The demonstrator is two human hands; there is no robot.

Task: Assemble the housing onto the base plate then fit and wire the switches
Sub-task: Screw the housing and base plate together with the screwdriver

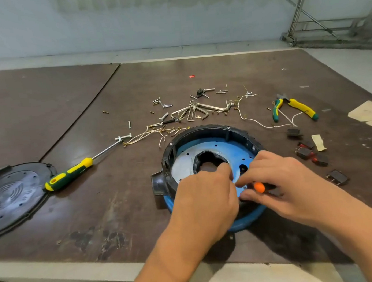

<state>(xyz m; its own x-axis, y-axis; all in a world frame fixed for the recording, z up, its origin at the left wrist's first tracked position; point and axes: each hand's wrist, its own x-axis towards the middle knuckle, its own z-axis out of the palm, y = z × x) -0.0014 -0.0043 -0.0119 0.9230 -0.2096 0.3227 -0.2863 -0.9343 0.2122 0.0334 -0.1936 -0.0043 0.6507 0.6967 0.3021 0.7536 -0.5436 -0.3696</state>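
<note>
Black ring-shaped plastic housing [204, 129] seated on blue round base plate [205, 145] near brown table's [90, 103] front edge, right hand [280, 178] pinching small orange-tipped part [259, 187], left hand [204, 196] curled alongside, hold unclear, metal hex keys [192, 113] and white wires [254, 123] behind, black rocker switches [309, 154] rightward

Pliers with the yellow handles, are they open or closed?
Open. The pliers lie flat on the table with their two handles spread far apart.
</note>
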